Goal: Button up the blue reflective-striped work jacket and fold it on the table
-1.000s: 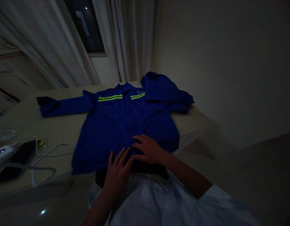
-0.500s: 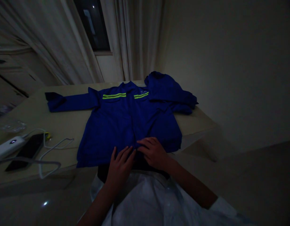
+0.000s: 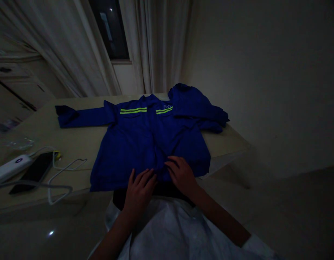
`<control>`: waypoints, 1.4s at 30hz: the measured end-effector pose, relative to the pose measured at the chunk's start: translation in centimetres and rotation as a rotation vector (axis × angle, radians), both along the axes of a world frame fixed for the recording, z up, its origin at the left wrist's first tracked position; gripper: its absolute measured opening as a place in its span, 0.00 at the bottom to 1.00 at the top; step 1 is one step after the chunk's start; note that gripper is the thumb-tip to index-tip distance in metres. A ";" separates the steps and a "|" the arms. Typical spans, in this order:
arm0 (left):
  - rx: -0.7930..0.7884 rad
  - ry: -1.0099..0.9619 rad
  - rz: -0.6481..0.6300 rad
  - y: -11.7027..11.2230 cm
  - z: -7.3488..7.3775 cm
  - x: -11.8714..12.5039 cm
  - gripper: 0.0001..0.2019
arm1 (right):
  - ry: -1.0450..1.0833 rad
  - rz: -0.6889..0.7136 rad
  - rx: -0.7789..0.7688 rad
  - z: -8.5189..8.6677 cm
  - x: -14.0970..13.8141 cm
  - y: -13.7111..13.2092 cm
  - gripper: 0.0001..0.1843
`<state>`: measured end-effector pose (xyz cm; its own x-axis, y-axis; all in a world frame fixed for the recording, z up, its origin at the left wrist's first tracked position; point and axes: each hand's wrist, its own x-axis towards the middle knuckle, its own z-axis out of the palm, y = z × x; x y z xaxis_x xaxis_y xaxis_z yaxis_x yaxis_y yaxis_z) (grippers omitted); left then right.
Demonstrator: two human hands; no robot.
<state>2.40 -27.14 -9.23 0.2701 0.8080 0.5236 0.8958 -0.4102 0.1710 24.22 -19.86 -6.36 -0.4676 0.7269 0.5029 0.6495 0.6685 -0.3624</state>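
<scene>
A blue work jacket with yellow-green stripes across its chest lies front side up, collar away from me. Its left-hand sleeve in view stretches out flat, while on the right a bunched blue heap of cloth covers that shoulder; whether it is part of the jacket I cannot tell. My left hand rests on the lower hem near the middle, fingers spread. Just to the right, my right hand touches the hem with bent fingers that are slightly apart. The undersides of my fingertips are hidden.
The jacket lies on a pale table with its near edge close to my body. At the left are a white power bank, a dark phone, a looping white cable and clear plastic. Curtains hang behind.
My right hand has shifted a little to the right, away from my left hand, along the hem. The left hand stays on the cloth. The view has moved slightly.
</scene>
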 end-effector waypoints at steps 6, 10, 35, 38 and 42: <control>0.034 0.023 0.000 -0.1 -0.3 0.2 0.10 | 0.148 -0.027 -0.235 -0.1 1.1 0.6 0.22; 0.042 0.117 -0.035 0.2 -0.1 -0.2 0.18 | 0.117 -0.046 -0.264 1.3 0.0 1.3 0.24; -0.540 0.048 -0.342 4.6 6.8 -1.5 0.26 | -0.368 -0.345 -0.209 3.7 -4.3 27.7 0.25; -0.508 -0.075 -0.244 10.2 9.3 -2.9 0.18 | -0.337 -0.227 -0.031 4.6 -8.0 28.7 0.21; -0.340 0.060 -0.015 20.4 8.1 -4.8 0.19 | -0.334 -0.071 -0.160 5.0 -13.9 31.7 0.18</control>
